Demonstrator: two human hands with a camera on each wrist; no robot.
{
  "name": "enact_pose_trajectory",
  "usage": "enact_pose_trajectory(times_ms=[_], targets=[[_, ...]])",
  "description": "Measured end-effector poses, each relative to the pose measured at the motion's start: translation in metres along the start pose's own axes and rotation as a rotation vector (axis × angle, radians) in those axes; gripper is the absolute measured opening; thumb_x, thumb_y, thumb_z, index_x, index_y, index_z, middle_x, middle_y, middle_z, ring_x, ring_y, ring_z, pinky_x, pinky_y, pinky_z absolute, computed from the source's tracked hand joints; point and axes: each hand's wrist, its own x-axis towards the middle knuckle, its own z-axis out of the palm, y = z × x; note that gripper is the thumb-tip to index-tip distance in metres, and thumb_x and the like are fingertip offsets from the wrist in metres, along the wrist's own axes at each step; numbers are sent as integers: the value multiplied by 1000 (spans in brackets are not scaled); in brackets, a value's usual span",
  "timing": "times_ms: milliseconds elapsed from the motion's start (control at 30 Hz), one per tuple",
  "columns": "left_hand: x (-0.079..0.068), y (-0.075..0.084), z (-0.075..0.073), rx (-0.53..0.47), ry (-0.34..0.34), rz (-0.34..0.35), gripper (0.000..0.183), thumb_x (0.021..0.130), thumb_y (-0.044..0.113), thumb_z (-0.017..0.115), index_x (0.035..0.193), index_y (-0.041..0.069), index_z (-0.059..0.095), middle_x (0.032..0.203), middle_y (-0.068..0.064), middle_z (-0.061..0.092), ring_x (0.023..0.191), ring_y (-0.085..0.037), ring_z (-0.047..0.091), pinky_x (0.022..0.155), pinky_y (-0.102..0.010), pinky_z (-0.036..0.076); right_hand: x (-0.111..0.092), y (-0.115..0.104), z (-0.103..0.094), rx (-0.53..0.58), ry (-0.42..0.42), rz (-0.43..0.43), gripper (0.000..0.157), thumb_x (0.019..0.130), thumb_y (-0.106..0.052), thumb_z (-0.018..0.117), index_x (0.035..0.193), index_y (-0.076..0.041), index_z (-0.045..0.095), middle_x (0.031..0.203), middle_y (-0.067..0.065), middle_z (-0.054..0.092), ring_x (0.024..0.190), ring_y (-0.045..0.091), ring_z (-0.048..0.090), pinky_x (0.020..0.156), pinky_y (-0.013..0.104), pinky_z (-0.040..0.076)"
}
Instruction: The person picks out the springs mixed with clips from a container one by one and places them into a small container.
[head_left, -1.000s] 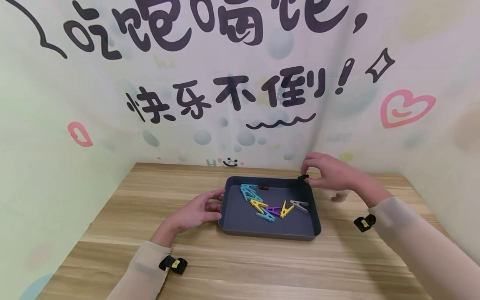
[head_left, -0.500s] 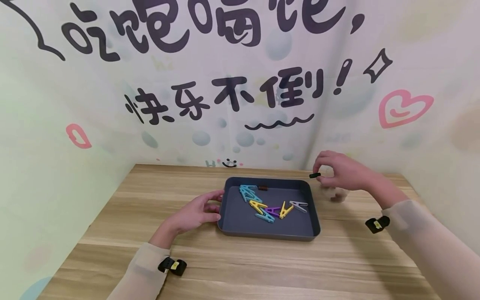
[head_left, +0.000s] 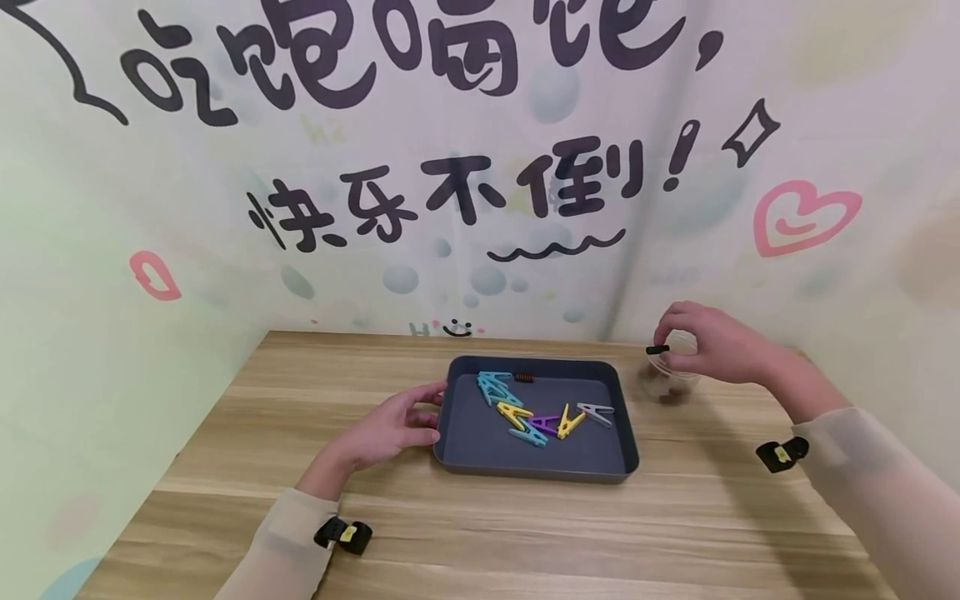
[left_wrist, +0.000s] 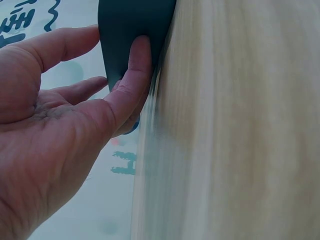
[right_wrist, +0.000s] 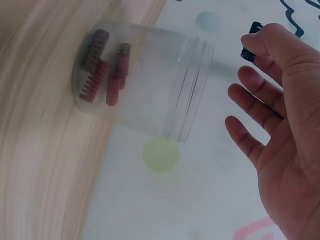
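My right hand (head_left: 712, 343) pinches a small black hair claw clip (head_left: 657, 349) between thumb and index finger, over the mouth of a clear jar (right_wrist: 150, 75). The other fingers stay spread, apart from the jar. Several reddish-brown ridged clips (right_wrist: 95, 82) lie at the jar's bottom. With fairly straight fingers, my left hand (head_left: 390, 427) touches the left outer wall of a dark grey tray (left_wrist: 122, 55). Inside the tray are blue clothespins (head_left: 495, 387), yellow clothespins (head_left: 572, 422), a purple clothespin (head_left: 546, 423), a grey clothespin (head_left: 597, 412) and a small brown ridged clip (head_left: 524, 377).
The jar stands right of the tray on a wood-grain table (head_left: 480, 533). A printed cloth wall (head_left: 360, 283) with large writing rises along the table's back edge. Black wrist straps (head_left: 782, 454) sit over both sleeves.
My right hand has carried the black claw clip rightward from the tray's back right corner to over the jar's mouth. My left hand stays at the tray's left side.
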Motion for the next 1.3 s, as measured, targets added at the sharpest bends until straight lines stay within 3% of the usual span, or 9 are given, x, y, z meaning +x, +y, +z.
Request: enact_pose_trajectory(times_ms=[767, 900, 967, 1167, 1300], targets=[[-1, 2, 1, -14, 2, -3, 73, 102, -5, 63, 165, -7, 24, 158, -31, 38, 137, -47, 53, 106, -42, 54, -24, 25, -3, -24, -30, 103, 17, 88, -7, 82, 100, -17, 76, 109, 1, 65, 99, 25, 63, 86, 51, 57], [-1, 1, 1, -15, 1, -2, 74, 102, -5, 63, 165, -7, 24, 158, -31, 38, 138, -47, 53, 106, -41, 54, -24, 28, -1, -19, -32, 126, 18, 89, -10, 82, 106, -13, 76, 115, 6, 66, 106, 32, 63, 90, 54, 56], [-1, 1, 1, -14, -2, 1, 74, 102, -5, 63, 165, -7, 24, 158, -31, 38, 138, -47, 53, 106, -39, 54, -25, 29, 0, 12, -31, 149, 28, 91, -16, 84, 116, -9, 74, 122, 11, 66, 114, 36, 61, 95, 57, 54], [0, 0, 0, -10, 1, 5, 74, 102, -6, 63, 165, -6, 24, 157, -30, 39, 137, -46, 54, 105, -40, 54, -25, 30, 4, 104, -40, 221, 87, 87, -52, 86, 153, -7, 52, 152, 22, 51, 141, 45, 43, 111, 70, 38], [0, 0, 0, -8, 6, -6, 74, 102, -5, 64, 165, -4, 25, 157, -28, 40, 137, -44, 54, 106, -40, 54, -21, 29, 7, 103, -50, 228, 99, 85, -59, 85, 160, -12, 44, 160, 21, 43, 146, 44, 37, 113, 71, 35]])
